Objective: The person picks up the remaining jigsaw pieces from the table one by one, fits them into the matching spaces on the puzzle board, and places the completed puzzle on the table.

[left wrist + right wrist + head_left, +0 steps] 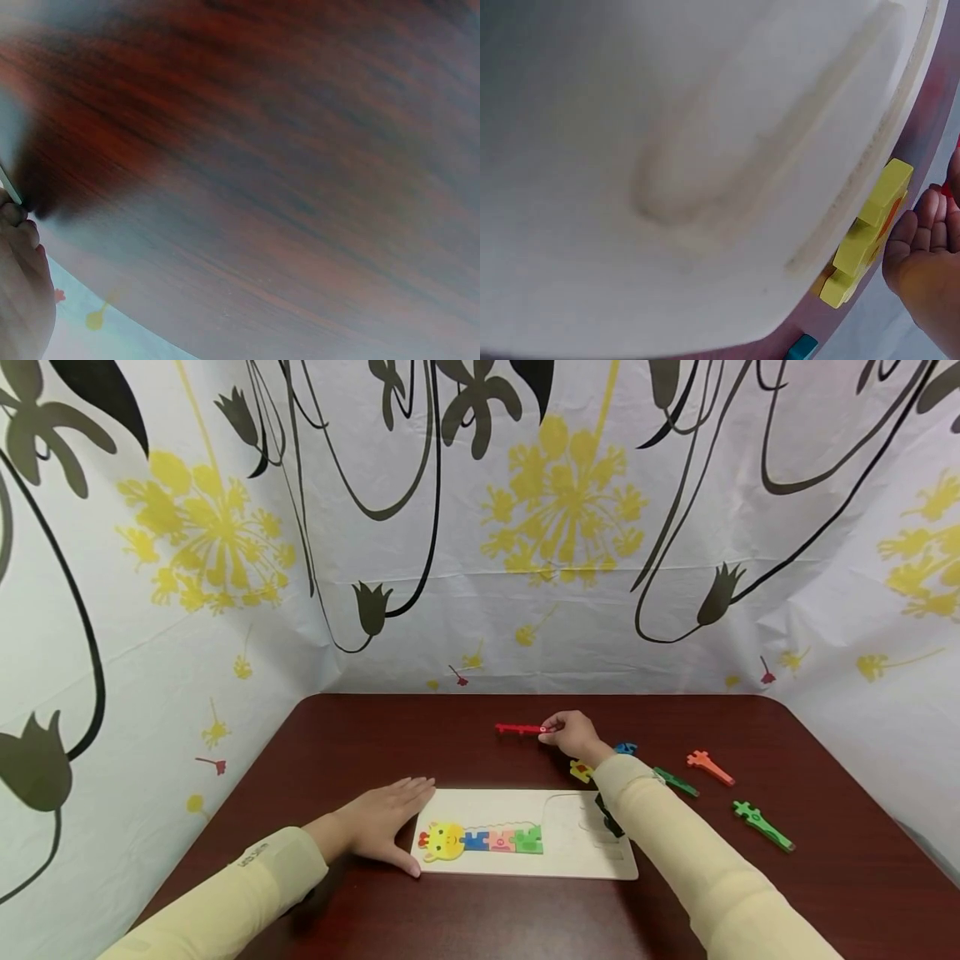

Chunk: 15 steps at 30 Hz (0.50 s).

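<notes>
Past a pale-yellow sleeve (pixel 697 852) — pinching red puzzle piece (pixel 517 728) in right hand (pixel 573 734), bracing giraffe puzzle board (pixel 480 806) with outspread left hand (pixel 382 822). Align — then press.

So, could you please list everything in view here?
Table: 1, dark brown, beneath the board
Patterned sheet: 1, white, behind and beside the table
Board: 1, cream, on the table
Giraffe-head piece: 1, mainly yellow, board's left end
Fitted pieces: 3, blue, pink, green, in a row right of the head
Red piece: 1, red, beyond the board
Yellow loose piece: 1, yellow, by board's far edge
Blue loose piece: 1, blue, farther back
Dark green piece: 1, dark green, right of board
Orange piece: 1, orange, farther right
Bright green piece: 1, bright green, rightmost
Dark object: 1, blackish, near board's right end, unclear
Sleeves: 2, pale yellow, foreground
Left hand: 1, board's left edge
Right hand: 1, pinching red piece
</notes>
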Available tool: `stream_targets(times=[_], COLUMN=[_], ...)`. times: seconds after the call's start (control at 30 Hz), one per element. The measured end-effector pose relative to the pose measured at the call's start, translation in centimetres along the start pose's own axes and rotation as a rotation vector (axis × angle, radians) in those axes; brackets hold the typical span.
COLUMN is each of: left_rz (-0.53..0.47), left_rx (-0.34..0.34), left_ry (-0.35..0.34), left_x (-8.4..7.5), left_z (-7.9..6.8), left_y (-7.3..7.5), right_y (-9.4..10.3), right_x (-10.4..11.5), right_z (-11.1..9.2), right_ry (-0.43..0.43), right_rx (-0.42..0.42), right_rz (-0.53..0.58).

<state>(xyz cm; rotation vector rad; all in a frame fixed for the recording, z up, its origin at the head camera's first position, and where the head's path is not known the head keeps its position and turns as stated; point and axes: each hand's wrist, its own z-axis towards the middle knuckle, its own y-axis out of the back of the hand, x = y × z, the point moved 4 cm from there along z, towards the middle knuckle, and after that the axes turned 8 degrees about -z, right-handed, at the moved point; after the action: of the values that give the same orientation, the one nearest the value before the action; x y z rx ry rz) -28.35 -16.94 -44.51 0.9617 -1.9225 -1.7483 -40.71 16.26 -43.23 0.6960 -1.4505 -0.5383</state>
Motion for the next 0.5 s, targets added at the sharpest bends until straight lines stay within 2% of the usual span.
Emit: stream_targets(times=[0.17,0.5], left_rz=[-0.001,-0.004], left_rx=[0.004,0.003], left_ry=[0.001,0.004], left_x=[-0.1,0.0], left_z=[0.0,-0.1], left_y=[0.1,0.1], right_y=[0.3,0.5], right_x=[0.6,1.3], right_z=[-0.5,-1.0], right_ry=[0.053,0.1], right_rx=[-0.013,-0.031], right_rz=[-0.003,-0.036])
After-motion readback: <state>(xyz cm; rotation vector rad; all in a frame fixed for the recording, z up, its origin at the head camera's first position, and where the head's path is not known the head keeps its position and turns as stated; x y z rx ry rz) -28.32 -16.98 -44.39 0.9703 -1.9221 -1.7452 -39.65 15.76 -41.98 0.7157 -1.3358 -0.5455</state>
